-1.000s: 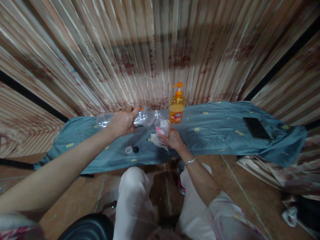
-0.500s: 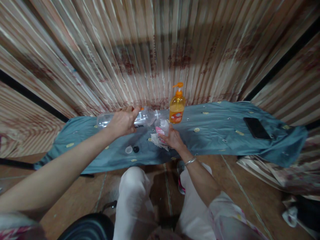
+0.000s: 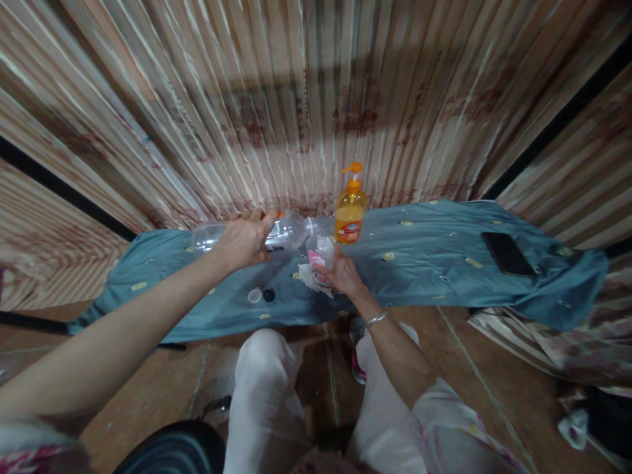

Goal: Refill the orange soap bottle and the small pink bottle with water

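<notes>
From the head view, looking down past white-trousered knees at the bottom of the frame, the left hand (image 3: pixel 243 239) sits just left of centre, fingers wrapped around the middle of a clear plastic bottle (image 3: pixel 257 235). The bottle lies almost level, base toward the left of the frame, its open neck pointing right and meeting the mouth of a small clear bottle with a pink label (image 3: pixel 319 253). It looks tipped that way so whatever is inside can run from the big one into the small one; I see little or no liquid through its walls and cannot tell how much the small one holds.

The right hand (image 3: pixel 342 274), a bangle on its wrist, closes around the lower part of the small bottle and keeps it upright just right of centre, seemingly steadying it under the neck. A crumpled white-and-pink wrapper (image 3: pixel 309 277) lies beside that hand on the teal cloth (image 3: pixel 424 253) that covers the desk across the middle of the frame.

Two loose caps, one white (image 3: pixel 254 295) and one black (image 3: pixel 268 295), rest side by side on the cloth below the big bottle, apparently set aside from the two open mouths.

Behind the small bottle stands an orange pump bottle (image 3: pixel 349 210), upright, largely full of orange liquid. A black phone (image 3: pixel 508 253) lies flat at the right, well apart.
</notes>
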The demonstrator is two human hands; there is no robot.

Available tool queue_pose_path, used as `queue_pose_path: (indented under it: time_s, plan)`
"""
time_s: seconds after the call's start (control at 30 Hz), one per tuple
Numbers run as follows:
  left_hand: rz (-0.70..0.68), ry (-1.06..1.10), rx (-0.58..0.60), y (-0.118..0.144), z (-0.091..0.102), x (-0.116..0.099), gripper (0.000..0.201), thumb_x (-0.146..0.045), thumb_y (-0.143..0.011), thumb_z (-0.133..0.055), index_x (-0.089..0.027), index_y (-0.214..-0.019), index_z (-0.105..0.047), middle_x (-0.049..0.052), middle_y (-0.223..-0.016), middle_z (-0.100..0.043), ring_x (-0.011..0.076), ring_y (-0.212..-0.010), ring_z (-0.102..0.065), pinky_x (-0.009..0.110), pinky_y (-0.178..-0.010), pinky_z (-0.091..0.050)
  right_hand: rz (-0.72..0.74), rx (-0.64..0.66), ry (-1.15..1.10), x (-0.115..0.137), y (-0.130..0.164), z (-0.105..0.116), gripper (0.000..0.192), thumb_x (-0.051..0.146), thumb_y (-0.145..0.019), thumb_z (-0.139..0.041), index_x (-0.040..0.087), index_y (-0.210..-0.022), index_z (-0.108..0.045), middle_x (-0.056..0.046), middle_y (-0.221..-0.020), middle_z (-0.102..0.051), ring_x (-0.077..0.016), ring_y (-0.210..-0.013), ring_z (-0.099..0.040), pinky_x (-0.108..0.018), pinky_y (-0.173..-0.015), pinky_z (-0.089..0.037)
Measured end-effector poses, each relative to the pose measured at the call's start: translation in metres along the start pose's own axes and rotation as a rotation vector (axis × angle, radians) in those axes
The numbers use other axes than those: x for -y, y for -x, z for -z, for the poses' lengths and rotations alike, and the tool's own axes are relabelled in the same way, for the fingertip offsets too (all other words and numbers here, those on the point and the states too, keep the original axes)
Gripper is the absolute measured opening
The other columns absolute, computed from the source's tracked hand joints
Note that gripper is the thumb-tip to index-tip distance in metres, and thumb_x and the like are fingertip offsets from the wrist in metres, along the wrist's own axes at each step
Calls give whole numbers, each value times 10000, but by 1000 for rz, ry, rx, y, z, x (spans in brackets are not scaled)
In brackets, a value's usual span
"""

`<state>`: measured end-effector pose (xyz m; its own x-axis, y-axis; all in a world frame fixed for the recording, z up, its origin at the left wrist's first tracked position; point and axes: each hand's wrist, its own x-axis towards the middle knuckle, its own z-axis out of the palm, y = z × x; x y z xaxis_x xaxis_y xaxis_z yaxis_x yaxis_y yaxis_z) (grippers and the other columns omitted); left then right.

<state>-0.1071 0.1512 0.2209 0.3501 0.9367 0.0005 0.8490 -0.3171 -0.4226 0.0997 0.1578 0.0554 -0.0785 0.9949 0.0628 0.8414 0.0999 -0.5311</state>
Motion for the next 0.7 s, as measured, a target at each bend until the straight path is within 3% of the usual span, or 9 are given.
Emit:
queue_pose_path:
  time_s: [0.7]
  plan:
    - [5,2,14,1,5,-2,766,-338,-795,-723,-132,-1454,-390,186,-1263,-641,350,-1169,-653,389,-933,-500,7,4,-9,-1,0,0,558,474,-933,-645,84,-1300,-487,-200,-1140,-753,-300,-1068,-733,-324,-876,-521]
